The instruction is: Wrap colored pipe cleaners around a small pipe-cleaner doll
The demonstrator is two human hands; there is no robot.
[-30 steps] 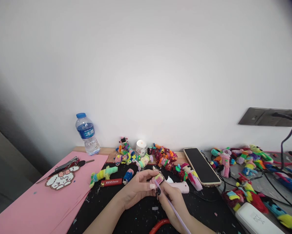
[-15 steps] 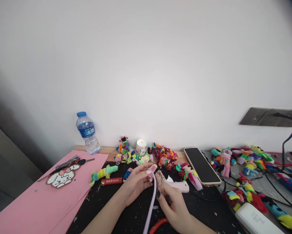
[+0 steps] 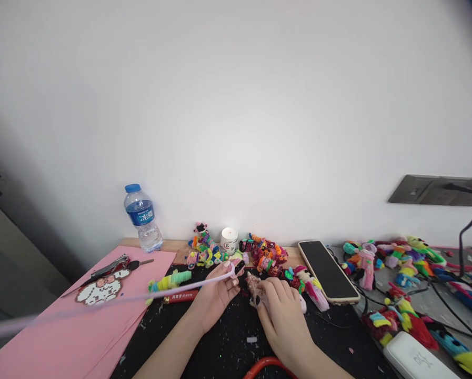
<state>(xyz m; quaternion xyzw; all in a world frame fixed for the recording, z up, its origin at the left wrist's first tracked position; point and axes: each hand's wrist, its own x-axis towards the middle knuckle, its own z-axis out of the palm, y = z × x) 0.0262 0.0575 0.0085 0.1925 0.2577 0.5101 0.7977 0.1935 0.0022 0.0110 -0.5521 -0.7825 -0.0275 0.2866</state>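
Observation:
My left hand (image 3: 216, 297), palm turned up, pinches a small pink pipe-cleaner figure (image 3: 238, 267) between thumb and fingers. From it a long lilac pipe cleaner (image 3: 168, 290) stretches out to the left edge of the view, blurred at its far end. My right hand (image 3: 285, 316) is closed over a pale hot glue gun, whose brownish, glue-crusted nozzle (image 3: 253, 284) points up and left toward the figure. Most of the gun's body is hidden under the fingers. Near the front edge, below my right hand, curves a red handle (image 3: 268, 362).
On the black mat (image 3: 216, 352) lie a red lighter-like stick (image 3: 182, 296) and a yellow-green figure (image 3: 170, 281). A paper cup (image 3: 229, 241), colourful figures (image 3: 267, 255) and a phone (image 3: 328, 273) stand behind. Left: water bottle (image 3: 143, 218), pink paper (image 3: 81, 337). Right: white case (image 3: 415, 357), cables.
The lilac pipe cleaner hung down toward me and now swings out to the left. My left hand turned palm up and moved slightly left; my right hand spread over the glue gun.

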